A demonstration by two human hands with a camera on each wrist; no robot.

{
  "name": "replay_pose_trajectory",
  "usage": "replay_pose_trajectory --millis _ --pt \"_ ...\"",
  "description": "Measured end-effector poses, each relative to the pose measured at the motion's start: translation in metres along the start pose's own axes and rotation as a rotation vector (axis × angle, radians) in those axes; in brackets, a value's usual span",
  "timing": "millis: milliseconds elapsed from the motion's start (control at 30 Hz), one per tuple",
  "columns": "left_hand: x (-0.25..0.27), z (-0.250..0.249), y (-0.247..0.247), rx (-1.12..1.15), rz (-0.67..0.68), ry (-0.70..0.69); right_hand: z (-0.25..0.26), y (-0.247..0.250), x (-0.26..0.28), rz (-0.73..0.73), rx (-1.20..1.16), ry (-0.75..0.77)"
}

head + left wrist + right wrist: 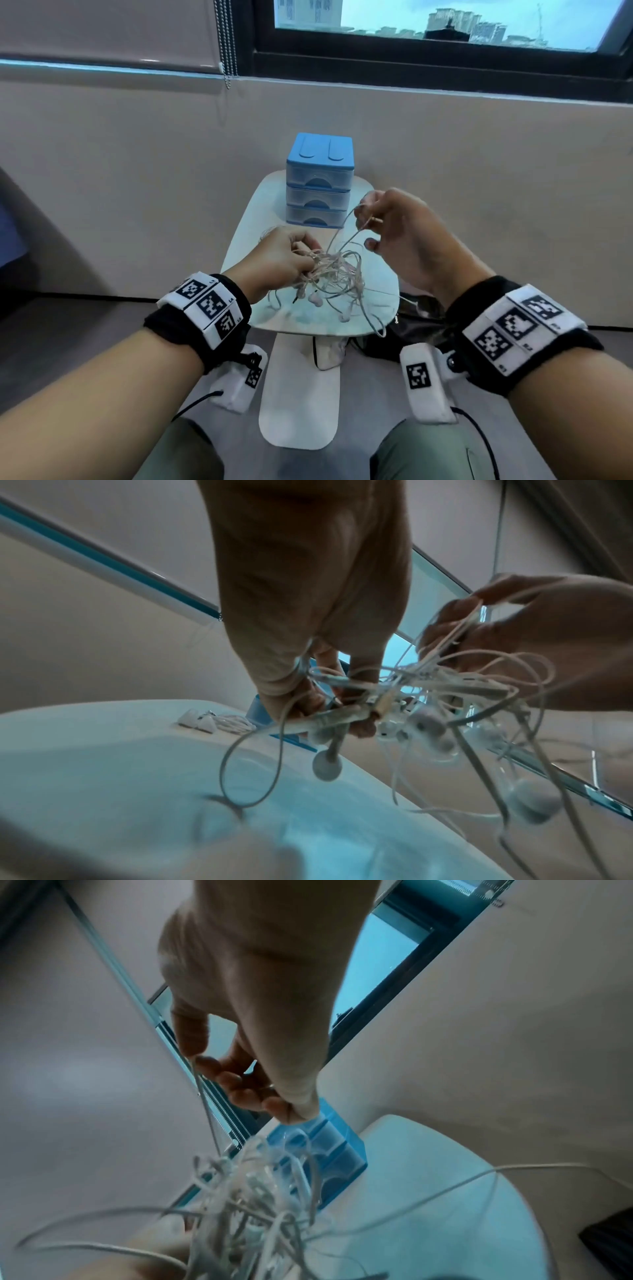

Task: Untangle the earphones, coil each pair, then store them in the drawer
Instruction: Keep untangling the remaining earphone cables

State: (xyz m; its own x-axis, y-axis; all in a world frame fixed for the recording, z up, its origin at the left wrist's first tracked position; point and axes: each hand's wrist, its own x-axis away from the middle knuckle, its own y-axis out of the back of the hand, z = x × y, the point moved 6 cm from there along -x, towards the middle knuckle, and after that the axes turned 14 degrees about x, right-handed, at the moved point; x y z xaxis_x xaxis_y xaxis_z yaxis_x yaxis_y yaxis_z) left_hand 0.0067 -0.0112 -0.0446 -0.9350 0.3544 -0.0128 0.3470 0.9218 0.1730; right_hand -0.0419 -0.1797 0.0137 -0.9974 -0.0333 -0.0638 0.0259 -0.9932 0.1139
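Note:
A tangle of pale pink-white earphones hangs just above the small white table, several earbuds dangling from it. My left hand grips the knot from the left, fingers curled round the cables. My right hand is higher and to the right, pinching cable strands that run up out of the tangle. The blue three-drawer box stands at the table's far end, all drawers closed. One coiled pair lies on the table beside the box.
A window ledge and wall close off the space behind the table. A dark bag lies on the floor right of the table. My knees are below the near edge. A blind chain hangs at the back left.

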Motion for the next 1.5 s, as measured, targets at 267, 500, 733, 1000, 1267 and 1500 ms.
replay_pose_trajectory --millis 267,500,733,1000,1267,1500 --pt "-0.01 0.004 0.009 -0.188 -0.084 0.032 0.037 0.029 0.014 0.11 -0.018 0.036" --pt "-0.008 0.009 0.001 -0.348 -0.07 0.022 0.074 0.045 0.025 0.05 -0.219 0.269" --pt "-0.008 0.013 0.006 -0.367 -0.098 0.023 0.111 0.056 0.025 -0.082 -0.046 0.383" --pt "-0.006 -0.002 0.001 -0.364 0.003 -0.176 0.134 0.021 0.025 -0.152 0.355 0.401" --pt "-0.001 -0.024 0.004 -0.179 -0.021 -0.21 0.137 -0.004 0.012 -0.172 0.383 0.405" --pt "0.006 -0.071 0.031 0.259 -0.24 -0.419 0.108 0.002 0.005 -0.246 0.454 0.357"
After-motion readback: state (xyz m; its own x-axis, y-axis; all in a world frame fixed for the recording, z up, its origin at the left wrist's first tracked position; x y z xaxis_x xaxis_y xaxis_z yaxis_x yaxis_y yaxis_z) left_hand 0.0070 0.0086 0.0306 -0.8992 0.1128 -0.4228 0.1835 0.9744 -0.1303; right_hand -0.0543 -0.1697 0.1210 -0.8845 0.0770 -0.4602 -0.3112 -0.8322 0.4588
